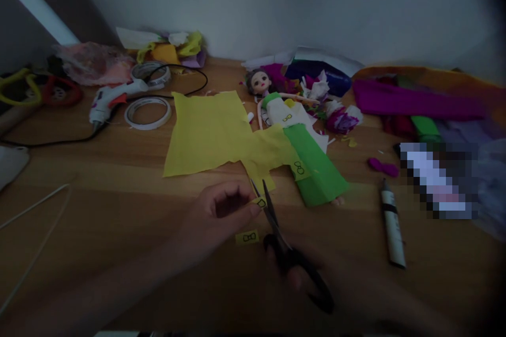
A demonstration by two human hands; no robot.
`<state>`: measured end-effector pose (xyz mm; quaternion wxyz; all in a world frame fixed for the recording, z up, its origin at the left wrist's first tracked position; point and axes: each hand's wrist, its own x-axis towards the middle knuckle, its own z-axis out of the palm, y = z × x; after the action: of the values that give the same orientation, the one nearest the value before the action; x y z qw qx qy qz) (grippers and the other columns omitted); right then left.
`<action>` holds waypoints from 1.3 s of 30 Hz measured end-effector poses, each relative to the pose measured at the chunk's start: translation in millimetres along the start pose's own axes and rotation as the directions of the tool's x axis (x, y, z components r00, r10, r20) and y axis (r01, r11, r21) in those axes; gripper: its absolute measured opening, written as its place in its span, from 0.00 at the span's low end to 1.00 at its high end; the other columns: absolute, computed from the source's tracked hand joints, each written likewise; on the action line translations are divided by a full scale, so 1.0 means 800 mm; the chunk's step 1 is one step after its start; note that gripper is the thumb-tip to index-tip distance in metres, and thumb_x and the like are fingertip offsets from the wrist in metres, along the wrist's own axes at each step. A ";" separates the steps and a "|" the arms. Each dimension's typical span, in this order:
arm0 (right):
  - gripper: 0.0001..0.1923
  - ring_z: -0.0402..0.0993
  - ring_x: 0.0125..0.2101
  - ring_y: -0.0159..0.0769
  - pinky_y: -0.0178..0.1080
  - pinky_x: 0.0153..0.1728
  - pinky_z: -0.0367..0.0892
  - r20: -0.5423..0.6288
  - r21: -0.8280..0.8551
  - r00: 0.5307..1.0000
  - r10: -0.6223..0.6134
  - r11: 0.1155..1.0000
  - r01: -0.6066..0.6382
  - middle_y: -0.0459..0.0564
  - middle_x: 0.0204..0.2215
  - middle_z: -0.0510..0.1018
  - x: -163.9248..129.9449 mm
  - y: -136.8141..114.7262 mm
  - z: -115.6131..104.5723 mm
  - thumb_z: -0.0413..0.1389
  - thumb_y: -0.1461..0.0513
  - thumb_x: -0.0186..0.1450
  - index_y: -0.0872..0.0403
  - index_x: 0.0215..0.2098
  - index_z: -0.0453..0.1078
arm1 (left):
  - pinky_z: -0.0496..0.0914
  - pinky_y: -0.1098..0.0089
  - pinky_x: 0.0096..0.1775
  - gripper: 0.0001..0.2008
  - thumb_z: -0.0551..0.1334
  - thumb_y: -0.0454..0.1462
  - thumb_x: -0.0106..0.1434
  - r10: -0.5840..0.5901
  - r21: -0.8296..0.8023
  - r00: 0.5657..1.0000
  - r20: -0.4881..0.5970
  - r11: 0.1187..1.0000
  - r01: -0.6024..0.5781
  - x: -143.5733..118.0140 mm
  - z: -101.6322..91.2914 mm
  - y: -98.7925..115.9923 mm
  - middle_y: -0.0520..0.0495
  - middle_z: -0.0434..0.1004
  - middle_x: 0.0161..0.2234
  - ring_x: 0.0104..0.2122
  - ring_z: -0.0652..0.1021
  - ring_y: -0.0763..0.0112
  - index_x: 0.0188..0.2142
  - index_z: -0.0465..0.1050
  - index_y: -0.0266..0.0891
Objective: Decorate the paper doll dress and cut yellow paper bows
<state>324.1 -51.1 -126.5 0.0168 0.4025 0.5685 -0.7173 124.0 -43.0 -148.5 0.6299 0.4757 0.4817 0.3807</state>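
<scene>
Doll [276,108], glue gun [108,102], tape roll [147,112], marker [392,226] on wooden table [118,210].

Pinched in the left hand [221,210] is a small yellow scrap [261,202] that looks like thin matt paper, and a like piece [247,237] lies just below the grip. The scissors [284,245] in the right hand [316,279] have dull grey metal blades and black, faintly glossy plastic handles. Just beyond the grip, the yellow sheet [207,134] looks soft, matt and slightly creased. Under everything, the table [98,195] is smooth wood grain with a low sheen.
</scene>
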 end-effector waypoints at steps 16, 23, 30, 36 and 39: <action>0.13 0.60 0.29 0.33 0.35 0.30 0.58 -0.032 0.047 0.999 -0.017 0.999 0.019 0.45 0.28 0.66 -0.002 0.008 0.002 0.51 0.53 0.66 0.54 0.32 0.66 | 0.62 0.75 0.27 0.10 0.65 0.41 0.54 0.016 0.019 1.000 -0.026 1.000 -0.015 0.003 -0.002 -0.006 0.54 0.66 0.24 0.25 0.68 0.74 0.25 0.67 0.39; 0.12 0.61 0.29 0.33 0.35 0.29 0.58 -0.032 0.062 0.999 0.013 0.998 -0.011 0.45 0.28 0.68 -0.003 0.009 0.002 0.52 0.53 0.64 0.54 0.32 0.67 | 0.62 0.76 0.26 0.09 0.66 0.41 0.56 0.011 -0.050 1.000 -0.005 0.999 -0.011 0.003 -0.005 -0.014 0.55 0.68 0.22 0.23 0.68 0.76 0.26 0.70 0.40; 0.11 0.63 0.29 0.33 0.35 0.28 0.59 -0.031 0.015 0.999 0.007 1.000 -0.006 0.47 0.30 0.71 -0.003 0.015 0.000 0.48 0.58 0.67 0.54 0.35 0.70 | 0.60 0.76 0.24 0.11 0.65 0.43 0.55 -0.049 -0.027 0.999 -0.001 0.998 0.049 0.003 -0.006 -0.013 0.55 0.66 0.21 0.22 0.67 0.75 0.24 0.68 0.40; 0.13 0.66 0.30 0.35 0.35 0.29 0.61 -0.044 -0.052 0.999 0.031 0.998 -0.033 0.49 0.32 0.74 -0.006 0.007 0.001 0.47 0.56 0.67 0.54 0.36 0.70 | 0.59 0.74 0.24 0.10 0.66 0.43 0.54 -0.106 -0.054 0.994 0.007 0.993 0.106 0.001 -0.010 -0.007 0.55 0.64 0.20 0.22 0.66 0.75 0.25 0.68 0.41; 0.13 0.67 0.31 0.35 0.34 0.29 0.62 -0.062 -0.052 0.998 0.031 0.998 -0.034 0.48 0.31 0.75 -0.004 0.009 0.001 0.48 0.57 0.67 0.54 0.36 0.71 | 0.60 0.74 0.25 0.11 0.66 0.43 0.53 -0.102 -0.055 0.995 0.006 0.993 0.103 0.001 -0.010 -0.006 0.56 0.64 0.20 0.22 0.66 0.75 0.25 0.68 0.41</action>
<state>329.3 -55.8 -130.4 0.0217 0.4328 0.5809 -0.6891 116.3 -41.7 -154.1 0.6623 0.4333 0.4937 0.3603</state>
